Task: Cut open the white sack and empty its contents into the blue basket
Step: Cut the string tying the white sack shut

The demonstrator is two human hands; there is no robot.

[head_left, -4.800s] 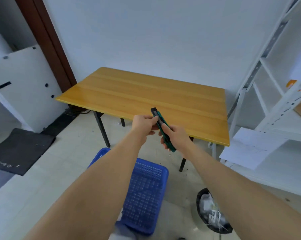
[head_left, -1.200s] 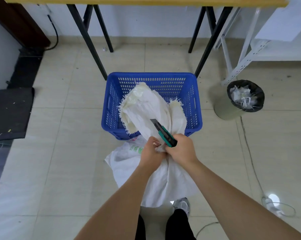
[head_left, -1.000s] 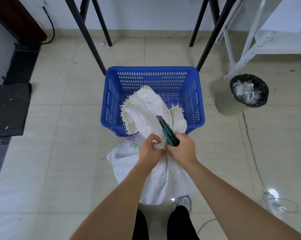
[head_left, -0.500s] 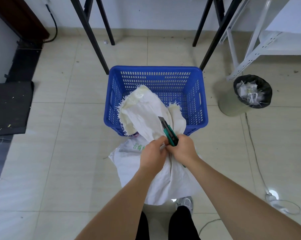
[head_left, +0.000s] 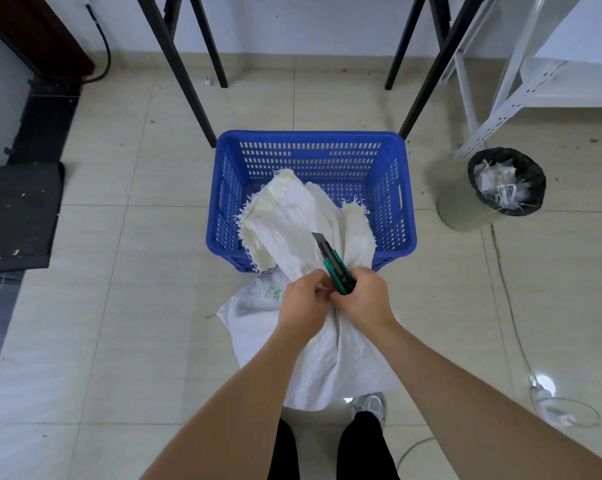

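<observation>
White sack [head_left: 313, 344] neck sits bunched in our left hand [head_left: 301, 306] fingers, our right hand [head_left: 363, 299] fingers gripping the knife [head_left: 332, 263], frayed top drooping into the blue basket [head_left: 311, 140]; we should slice away from the left hand.

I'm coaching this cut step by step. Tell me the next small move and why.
Probably bring the blade of the utility knife down to the bunched neck of the white sack: both the left hand and right hand grip there, and the blade points up, clear of it.
</observation>
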